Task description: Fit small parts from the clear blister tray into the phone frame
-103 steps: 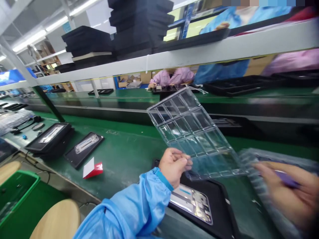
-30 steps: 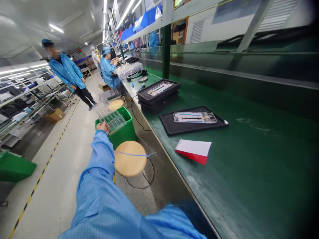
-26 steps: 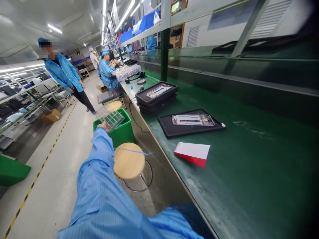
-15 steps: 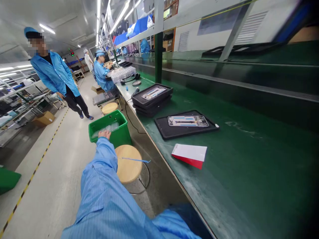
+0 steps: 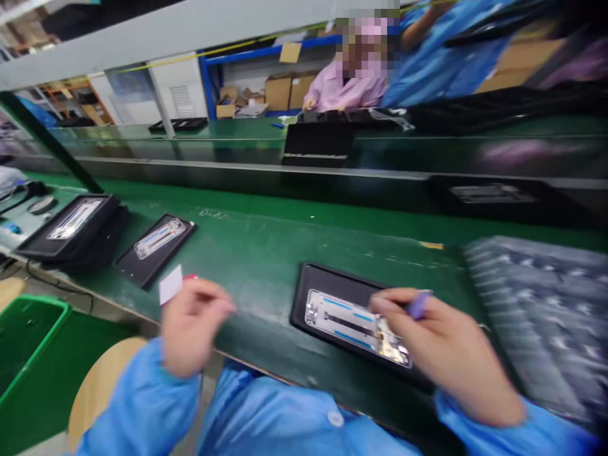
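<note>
My left hand [image 5: 192,323] hovers over the bench edge beside a white and red card [image 5: 170,285]; its fingers are curled together, and whatever they hold, if anything, cannot be made out. My right hand [image 5: 441,345] is over the right end of a black tray [image 5: 300,304] that holds a silver phone frame [image 5: 342,320] with blue strips. Thumb and fingers are bent together around a small purple item [image 5: 418,304], blurred.
Another black tray with a frame [image 5: 142,266] and a tray stack [image 5: 95,244] stand at left. Clear plastic trays [image 5: 536,316] lie at right. A green bin [image 5: 61,316] and a stool [image 5: 102,373] are below. A person in pink [image 5: 349,85] sits across.
The view has swung right, from the aisle to the bench. My left hand has left the green bin and the clear plastic there. My right hand and the tray beneath it have come into view.
</note>
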Action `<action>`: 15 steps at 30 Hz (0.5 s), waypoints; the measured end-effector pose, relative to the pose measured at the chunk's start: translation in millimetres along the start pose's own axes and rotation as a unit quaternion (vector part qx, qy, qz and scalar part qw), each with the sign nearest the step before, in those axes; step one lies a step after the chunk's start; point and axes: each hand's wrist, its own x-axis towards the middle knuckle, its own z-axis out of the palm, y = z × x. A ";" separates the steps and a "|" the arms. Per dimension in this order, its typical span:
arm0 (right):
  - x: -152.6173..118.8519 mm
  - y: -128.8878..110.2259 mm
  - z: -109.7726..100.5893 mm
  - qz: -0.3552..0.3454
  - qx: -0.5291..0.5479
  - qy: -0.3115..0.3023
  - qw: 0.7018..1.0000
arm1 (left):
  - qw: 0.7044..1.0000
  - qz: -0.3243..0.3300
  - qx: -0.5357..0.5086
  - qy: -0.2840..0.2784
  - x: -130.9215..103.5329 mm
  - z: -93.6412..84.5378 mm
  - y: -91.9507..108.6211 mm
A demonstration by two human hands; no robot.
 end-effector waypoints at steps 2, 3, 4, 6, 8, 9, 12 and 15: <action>-0.3 -6.3 15.6 0.006 0.043 -0.011 0.999 | 0.965 -0.113 -0.136 -0.192 -22.1 89.5 -9.4; -1.7 -8.4 23.0 0.004 0.064 0.001 0.998 | 0.937 -0.156 -0.194 -0.247 -30.1 126.0 -16.6; -4.1 -8.9 28.8 0.003 0.079 0.014 0.997 | 0.914 -0.191 -0.229 -0.275 -35.5 155.2 -24.7; -10.6 -4.2 35.4 0.008 0.095 0.028 0.995 | 0.887 -0.228 -0.263 -0.304 -40.7 191.4 -40.3; -17.1 5.4 37.0 0.015 0.114 0.029 0.993 | 0.876 -0.240 -0.270 -0.320 -43.0 205.4 -50.6; -19.8 10.4 37.0 0.020 0.126 0.028 0.991 | 0.871 -0.243 -0.272 -0.328 -44.3 207.9 -53.4; -24.5 20.4 37.8 0.030 0.158 0.035 0.986 | 0.860 -0.260 -0.273 -0.345 -49.4 212.0 -56.4; -26.1 23.5 41.4 0.019 0.183 0.070 0.980 | 0.857 -0.272 -0.273 -0.341 -54.5 219.4 -57.5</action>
